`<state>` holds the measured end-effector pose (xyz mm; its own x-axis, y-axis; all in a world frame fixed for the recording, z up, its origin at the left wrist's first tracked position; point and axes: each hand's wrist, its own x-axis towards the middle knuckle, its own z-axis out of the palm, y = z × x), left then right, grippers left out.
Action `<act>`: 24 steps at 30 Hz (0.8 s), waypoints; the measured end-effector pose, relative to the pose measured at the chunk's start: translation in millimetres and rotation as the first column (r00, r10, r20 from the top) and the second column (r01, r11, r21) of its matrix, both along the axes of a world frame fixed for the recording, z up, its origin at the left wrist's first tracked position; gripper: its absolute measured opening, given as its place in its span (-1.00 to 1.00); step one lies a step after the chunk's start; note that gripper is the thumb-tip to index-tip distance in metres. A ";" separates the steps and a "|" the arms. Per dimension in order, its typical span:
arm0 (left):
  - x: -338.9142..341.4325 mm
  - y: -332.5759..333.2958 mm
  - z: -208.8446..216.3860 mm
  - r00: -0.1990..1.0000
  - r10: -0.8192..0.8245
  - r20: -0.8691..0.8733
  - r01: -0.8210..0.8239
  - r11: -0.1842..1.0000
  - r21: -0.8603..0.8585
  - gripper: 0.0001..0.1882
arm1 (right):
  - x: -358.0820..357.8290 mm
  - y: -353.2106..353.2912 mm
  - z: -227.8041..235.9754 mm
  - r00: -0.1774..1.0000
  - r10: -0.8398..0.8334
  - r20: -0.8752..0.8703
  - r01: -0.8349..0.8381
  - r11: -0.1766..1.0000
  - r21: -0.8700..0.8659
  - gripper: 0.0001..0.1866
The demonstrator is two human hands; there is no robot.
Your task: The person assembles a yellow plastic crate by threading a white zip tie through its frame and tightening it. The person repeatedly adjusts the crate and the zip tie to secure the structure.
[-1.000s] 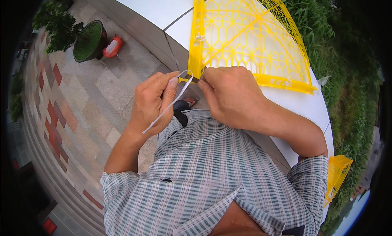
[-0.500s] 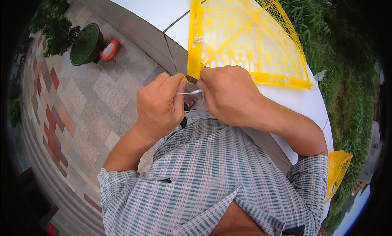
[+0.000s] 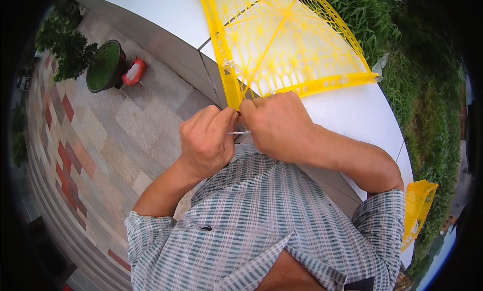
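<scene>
A yellow plastic lattice panel (image 3: 287,44) with raised edge strips lies tilted on a white ledge, its near corner at my hands. The fingers of my left hand (image 3: 207,140) are closed in a pinch just below that corner. Right beside it, my right hand (image 3: 282,129) is closed against the corner too, knuckles up. A thin white string (image 3: 240,133) runs between the two hands, and its ends are hidden in my fingers. Whether the fingertips also grip the panel's edge cannot be seen.
The white ledge (image 3: 347,122) curves along the right, with green plants (image 3: 372,24) beyond it. Another yellow lattice piece (image 3: 418,210) stands by my right elbow. Lower down on the left are paving (image 3: 126,120), a potted plant (image 3: 106,64) and a red-and-white object (image 3: 134,71).
The panel has turned, its near corner shifting down and left while its right end rose. Both hands moved slightly down and closer together, and less of the white string shows.
</scene>
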<state>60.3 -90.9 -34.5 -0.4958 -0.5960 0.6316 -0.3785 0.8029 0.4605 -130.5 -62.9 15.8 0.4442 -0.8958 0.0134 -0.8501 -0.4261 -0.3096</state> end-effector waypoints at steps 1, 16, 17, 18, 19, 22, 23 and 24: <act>1.4 -1.1 0.3 1.000 0.008 0.011 -0.008 1.000 0.013 -0.79 | -1.6 -0.2 0.3 1.000 0.004 -0.002 -0.004 1.000 0.010 -0.89; -1.4 8.1 5.7 0.995 -0.078 0.056 0.075 0.996 0.040 -0.80 | -4.7 2.0 7.1 0.996 -0.031 0.088 0.018 0.990 0.143 -0.88; -2.2 9.5 5.0 0.996 -0.084 0.041 0.082 0.996 0.040 -0.81 | -3.9 2.9 6.2 0.997 -0.024 0.069 0.016 0.993 0.119 -0.89; -1.3 10.1 4.0 0.996 -0.084 0.029 0.082 0.995 0.047 -0.81 | -3.0 3.8 5.3 0.999 -0.017 0.051 0.013 0.995 0.096 -0.90; -2.9 10.7 2.4 0.996 -0.085 0.013 0.084 0.995 0.055 -0.81 | -4.3 5.2 4.5 1.000 -0.013 0.028 0.011 0.997 0.073 -0.90; -5.9 10.9 -4.0 0.996 -0.093 -0.001 0.093 0.994 0.060 -0.79 | -7.4 10.2 -0.4 1.000 0.006 0.023 -0.006 1.000 0.025 -0.87; -6.5 10.0 -5.3 0.995 -0.104 -0.003 0.104 0.993 0.060 -0.78 | -7.2 10.6 -1.8 0.999 0.028 0.022 -0.029 1.000 0.013 -0.88; -5.6 10.0 -5.3 0.994 -0.105 0.005 0.105 0.992 0.073 -0.78 | -4.9 9.4 -3.4 0.999 0.049 0.021 -0.049 0.999 0.001 -0.88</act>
